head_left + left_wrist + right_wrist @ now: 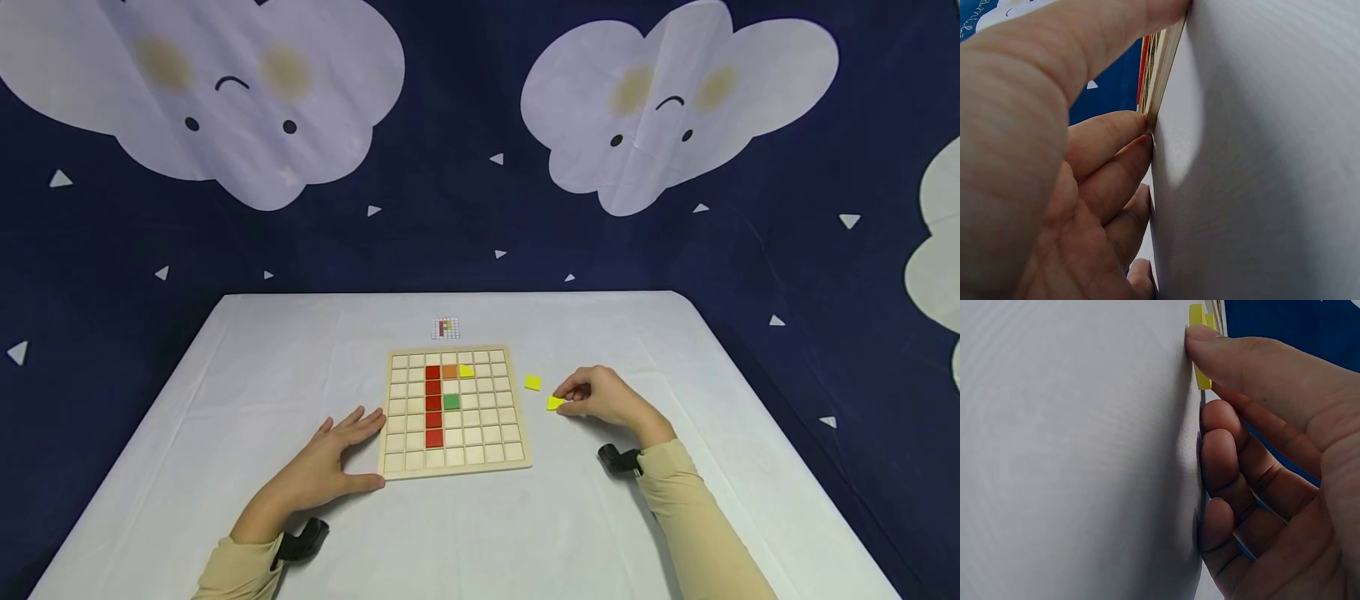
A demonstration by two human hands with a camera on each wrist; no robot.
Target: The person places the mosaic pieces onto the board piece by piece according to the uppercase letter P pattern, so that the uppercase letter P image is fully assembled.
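A wooden grid board (474, 437) lies on the table. Several red tiles (433, 403) form a column on it, with an orange tile (449, 372) and a yellow tile (467, 371) along the top and a green tile (452, 402) lower down. My left hand (318, 467) rests at the board's left side, fingers extended, thumb and fingertips touching its edge. To the right of the board, my right hand (611, 400) pinches a loose yellow tile (1204, 374) between thumb and fingers, low at the table surface. Another yellow tile (532, 382) lies between that hand and the board.
Behind the board lies a small printed grid card (446, 327) with a coloured pattern. A white cloth covers the table (315, 350). A dark blue backdrop (450, 242) with clouds hangs at the table's far edge.
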